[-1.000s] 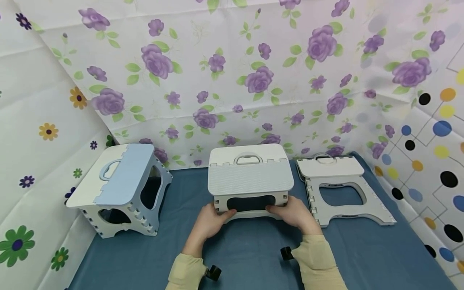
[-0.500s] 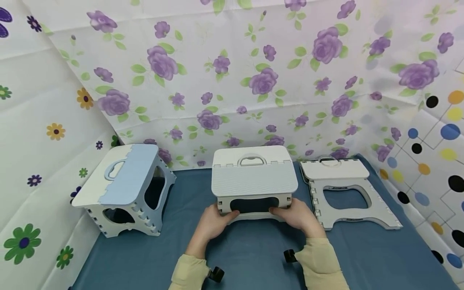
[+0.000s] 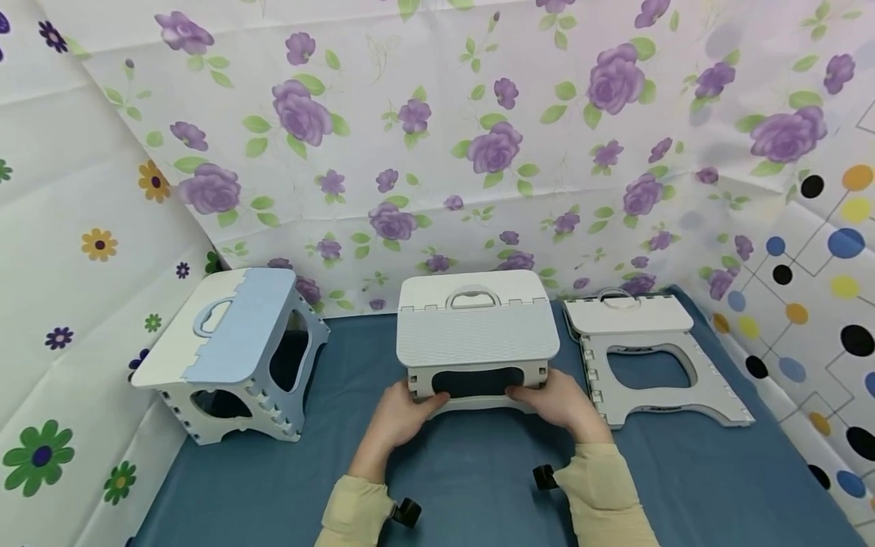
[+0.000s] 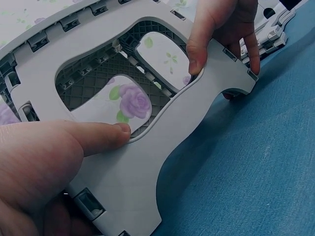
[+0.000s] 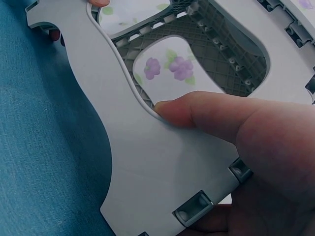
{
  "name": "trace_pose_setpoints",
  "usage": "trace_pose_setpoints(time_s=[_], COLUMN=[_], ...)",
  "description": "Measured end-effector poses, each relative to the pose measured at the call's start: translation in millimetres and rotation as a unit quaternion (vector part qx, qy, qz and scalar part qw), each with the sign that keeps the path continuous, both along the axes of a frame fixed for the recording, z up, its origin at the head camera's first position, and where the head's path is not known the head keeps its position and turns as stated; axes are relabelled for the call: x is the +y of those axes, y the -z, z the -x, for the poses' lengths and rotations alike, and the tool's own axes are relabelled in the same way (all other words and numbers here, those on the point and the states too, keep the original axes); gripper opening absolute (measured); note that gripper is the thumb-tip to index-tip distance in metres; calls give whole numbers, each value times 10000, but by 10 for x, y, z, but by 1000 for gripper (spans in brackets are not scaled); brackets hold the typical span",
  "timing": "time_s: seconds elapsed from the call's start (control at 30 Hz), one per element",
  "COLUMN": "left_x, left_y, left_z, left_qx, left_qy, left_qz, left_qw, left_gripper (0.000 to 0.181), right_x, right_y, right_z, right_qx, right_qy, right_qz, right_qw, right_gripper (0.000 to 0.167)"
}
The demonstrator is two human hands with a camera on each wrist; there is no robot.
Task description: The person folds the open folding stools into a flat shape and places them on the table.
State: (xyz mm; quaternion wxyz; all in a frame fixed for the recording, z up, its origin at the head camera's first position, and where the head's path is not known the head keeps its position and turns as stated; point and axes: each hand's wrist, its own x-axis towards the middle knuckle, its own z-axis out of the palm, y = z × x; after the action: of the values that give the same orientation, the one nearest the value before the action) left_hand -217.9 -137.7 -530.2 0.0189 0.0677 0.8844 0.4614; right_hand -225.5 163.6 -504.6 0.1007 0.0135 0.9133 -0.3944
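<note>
An unfolded folding step stool [image 3: 478,334], white with a pale grey ribbed panel and a loop handle on top, stands in the middle of the blue cloth. At its front left leg my left hand [image 3: 399,414] grips the side, the thumb over the edge of the large front opening. My right hand [image 3: 557,403] holds the front right leg the same way. In the left wrist view the left thumb [image 4: 101,137] presses the opening's lower rim. The right thumb [image 5: 192,110] lies on that rim in the right wrist view. Most other fingers are hidden behind the legs.
To the left stands an unfolded white and light-blue stool [image 3: 232,327]. On the right a folded white stool [image 3: 642,365] lies flat on the blue cloth [image 3: 472,486]. Floral sheets [image 3: 437,152] hang behind and at the left, a dotted sheet [image 3: 820,327] at the right.
The whole scene shifts slightly with the head camera. Both hands keep the same grip on the middle stool, and no stool visibly moves on the cloth.
</note>
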Motion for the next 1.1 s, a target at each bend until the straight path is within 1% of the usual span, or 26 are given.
trace_pose_setpoints(time_s=[0.3, 0.47, 0.67, 0.83, 1.1], left_x=[-41, -38, -17, -13, -15], left_y=[-10, -15, -7, -12, -11], left_z=[7, 3, 5, 10, 2], left_qx=[-129, -155, -190, -154, -165], left_qy=[-11, -14, 27, 22, 16], left_qz=[-102, -111, -87, -157, -142], left_qw=[9999, 9998, 9998, 9998, 9998], left_gripper=[63, 63, 63, 65, 64], right_x=[-30, -28, 0, 6, 8], right_y=[-32, -20, -1, -20, -42], right_z=[6, 15, 13, 18, -2], right_qx=[8, 14, -106, -108, -92], right_qy=[-72, -91, 21, -40, -72], right_qz=[45, 46, 24, 101, 98], right_qw=[10000, 9999, 9999, 9999, 9999], right_gripper=[81, 82, 83, 83, 84])
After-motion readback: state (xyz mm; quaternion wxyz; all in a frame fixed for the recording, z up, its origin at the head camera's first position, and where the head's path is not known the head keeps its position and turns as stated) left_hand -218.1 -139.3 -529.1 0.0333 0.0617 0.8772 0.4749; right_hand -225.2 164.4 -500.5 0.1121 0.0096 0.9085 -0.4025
